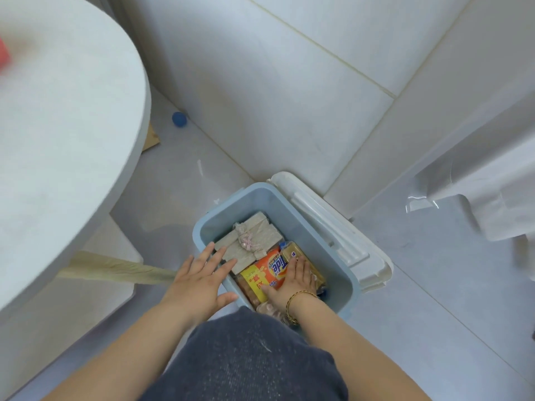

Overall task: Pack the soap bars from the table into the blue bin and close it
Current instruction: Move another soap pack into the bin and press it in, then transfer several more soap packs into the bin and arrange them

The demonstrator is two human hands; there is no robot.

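Observation:
The blue bin [292, 211] stands open on the floor against the wall, its white lid [333, 227] hanging back on the right side. Inside lie a beige soap block tied with a pink ribbon [254, 235], an orange Tide soap bar [267, 270], a gold-wrapped bar [292, 250] and a clear-wrapped pinkish bar [267, 309]. My left hand [202, 280] rests flat over the bin's left rim, fingers spread and touching the beige block. My right hand [292, 280], with a gold bracelet, presses flat on the Tide bar and gold bar inside the bin.
A round white table [58, 125] fills the left, with a blurred red object [4, 57] on it. A small blue ball [179, 119] lies on the floor by the wall. A white plastic sheet [477, 192] hangs at the right. My dark-clothed knee [246, 357] is just below the bin.

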